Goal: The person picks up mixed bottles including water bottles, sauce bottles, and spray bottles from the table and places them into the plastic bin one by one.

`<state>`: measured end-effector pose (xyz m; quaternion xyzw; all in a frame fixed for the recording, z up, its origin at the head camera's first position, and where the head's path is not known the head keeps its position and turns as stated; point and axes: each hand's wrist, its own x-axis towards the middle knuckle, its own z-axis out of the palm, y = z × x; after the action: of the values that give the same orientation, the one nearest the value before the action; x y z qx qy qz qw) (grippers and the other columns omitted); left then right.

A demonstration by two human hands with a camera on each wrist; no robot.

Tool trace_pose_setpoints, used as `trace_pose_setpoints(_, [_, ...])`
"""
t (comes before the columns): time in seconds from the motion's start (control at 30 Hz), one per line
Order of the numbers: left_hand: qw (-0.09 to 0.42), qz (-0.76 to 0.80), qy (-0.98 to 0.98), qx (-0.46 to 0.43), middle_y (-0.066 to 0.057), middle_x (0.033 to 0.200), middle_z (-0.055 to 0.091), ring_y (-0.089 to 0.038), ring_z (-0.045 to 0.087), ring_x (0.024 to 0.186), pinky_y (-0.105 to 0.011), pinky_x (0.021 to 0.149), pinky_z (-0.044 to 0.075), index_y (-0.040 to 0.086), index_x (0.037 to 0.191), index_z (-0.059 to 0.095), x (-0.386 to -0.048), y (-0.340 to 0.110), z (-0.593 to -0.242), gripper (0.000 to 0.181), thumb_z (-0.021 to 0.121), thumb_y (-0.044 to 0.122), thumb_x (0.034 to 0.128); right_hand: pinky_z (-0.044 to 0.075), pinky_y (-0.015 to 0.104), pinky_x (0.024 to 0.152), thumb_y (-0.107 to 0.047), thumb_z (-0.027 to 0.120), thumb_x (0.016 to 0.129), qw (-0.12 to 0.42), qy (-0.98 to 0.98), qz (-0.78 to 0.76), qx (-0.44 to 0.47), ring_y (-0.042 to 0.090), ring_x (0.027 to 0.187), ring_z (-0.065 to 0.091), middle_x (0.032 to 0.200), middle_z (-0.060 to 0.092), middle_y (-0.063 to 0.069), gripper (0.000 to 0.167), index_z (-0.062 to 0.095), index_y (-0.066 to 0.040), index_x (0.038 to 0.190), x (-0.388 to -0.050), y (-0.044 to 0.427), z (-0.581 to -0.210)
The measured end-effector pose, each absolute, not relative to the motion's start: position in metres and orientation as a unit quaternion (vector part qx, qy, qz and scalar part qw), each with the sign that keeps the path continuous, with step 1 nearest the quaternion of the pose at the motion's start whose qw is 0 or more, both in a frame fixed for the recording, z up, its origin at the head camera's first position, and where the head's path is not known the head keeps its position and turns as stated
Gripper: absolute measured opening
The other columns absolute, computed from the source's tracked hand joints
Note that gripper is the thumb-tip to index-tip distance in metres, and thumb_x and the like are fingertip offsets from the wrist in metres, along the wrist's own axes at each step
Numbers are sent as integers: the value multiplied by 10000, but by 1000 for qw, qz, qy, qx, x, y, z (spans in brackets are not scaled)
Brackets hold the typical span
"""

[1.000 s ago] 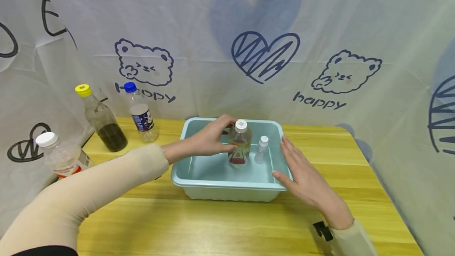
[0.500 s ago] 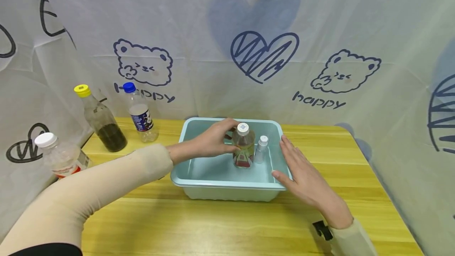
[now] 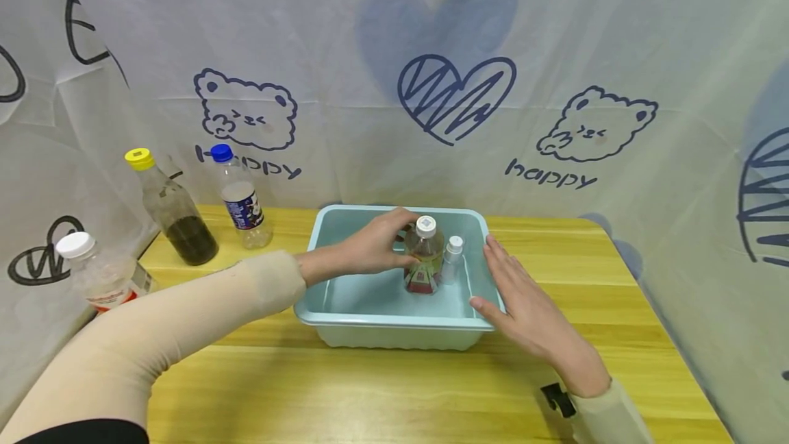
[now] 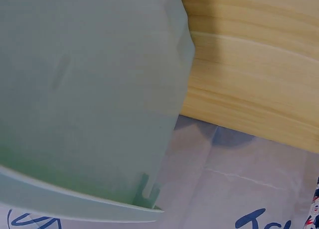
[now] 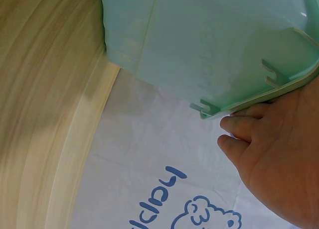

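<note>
Inside the pale blue tub [image 3: 394, 322], right of its middle, there is a labelled bottle [image 3: 424, 259] with a white cap, almost upright; whether its base presses on the tub floor, I cannot tell. The left hand [image 3: 377, 244] reaches over the tub's left side, and its grip is clamped on this bottle, the thumb on the near face and the fingers curving behind. Just beside the bottle, to its right, stands a small bottle [image 3: 453, 267], also white-capped. The right hand [image 3: 531, 303] lies against the tub's right rim with long, straight fingers; its grip is apart, the thumb spread away toward the near corner.

The tub rests on the wooden counter [image 3: 370, 389]. Well apart at the left are a yellow-capped bottle [image 3: 180, 221] with dark liquid, a blue-capped bottle [image 3: 243, 207] and a white-capped jar-like bottle [image 3: 107, 276]. Behind hangs a printed cloth [image 3: 345, 33].

Only the head view shows the bottles' caps. The right wrist view adds small ribs [image 5: 273, 74] under the rim; the left wrist view adds the tub's outer wall from close.
</note>
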<state>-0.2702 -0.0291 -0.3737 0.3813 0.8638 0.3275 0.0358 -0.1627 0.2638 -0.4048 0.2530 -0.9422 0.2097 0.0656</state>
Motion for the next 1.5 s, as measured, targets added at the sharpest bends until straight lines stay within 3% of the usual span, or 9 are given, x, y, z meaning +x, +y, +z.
trace_pose_setpoints(0.2, [33,308,877,368,-143,1349,581,-268,613,1201,-373,1000,565,6,1448,523,-272,-29,-371,676,856,154,878,197,575,1263,-470,544,1061,67,-942,208,254,326,1596,107,1745,12,81,863,128,6,1650,-163,262,-404])
trace_pose_setpoints(1.0, [39,301,886,352,-130,1537,495,-260,568,1325,-429,1110,490,33,1570,408,-267,-38,-356,816,829,279,915,195,571,1264,-465,533,1068,68,-940,215,258,345,1592,123,1743,29,96,840,150,8,1647,-165,261,-401])
trace_pose_setpoints(1.27, [-14,320,875,363,-123,1561,466,-260,557,1344,-430,1111,490,69,1578,411,-253,-49,-334,759,793,243,946,175,547,1274,-454,543,1066,68,-941,216,253,334,1594,112,1743,22,91,838,150,3,1648,-164,262,-402])
trace_pose_setpoints(1.5, [-117,357,842,387,-145,1487,500,-256,603,1242,-386,1012,548,28,1551,438,-244,-67,-321,754,820,155,913,153,526,1283,-453,536,1069,59,-942,219,249,319,1598,94,1745,5,78,838,129,-10,1653,-163,262,-401])
